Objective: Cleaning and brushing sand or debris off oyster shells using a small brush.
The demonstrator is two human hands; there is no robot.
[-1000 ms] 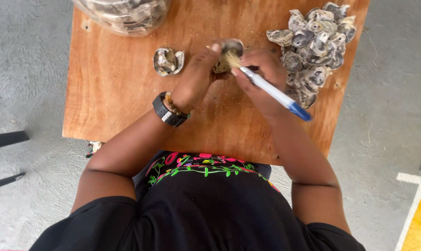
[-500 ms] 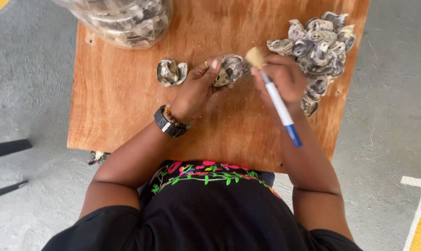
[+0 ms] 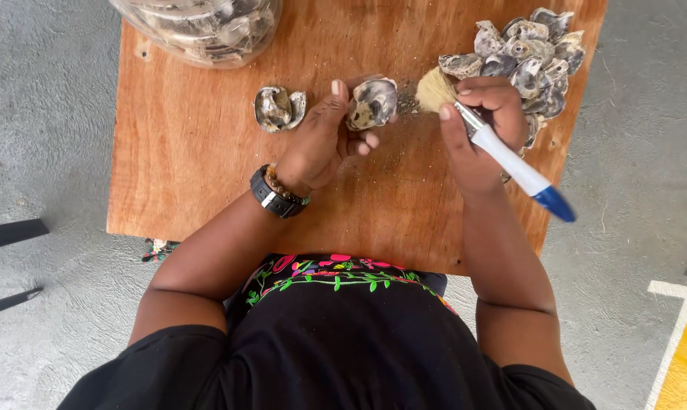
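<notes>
Lifting off the oyster shell (image 3: 371,102) the left hand (image 3: 321,140) is gripping, the brush (image 3: 486,137) — clasped in the right hand (image 3: 484,125) — is now hovering beside it, grit scattering on the wooden board (image 3: 184,152).

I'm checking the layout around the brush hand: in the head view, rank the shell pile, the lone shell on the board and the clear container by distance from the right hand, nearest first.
From the right hand, which holds the brush:
1. Shell pile: top right of the board, touching the hand.
2. Lone shell: left of centre, beyond the left hand.
3. Clear container: top left corner, farthest.
</notes>
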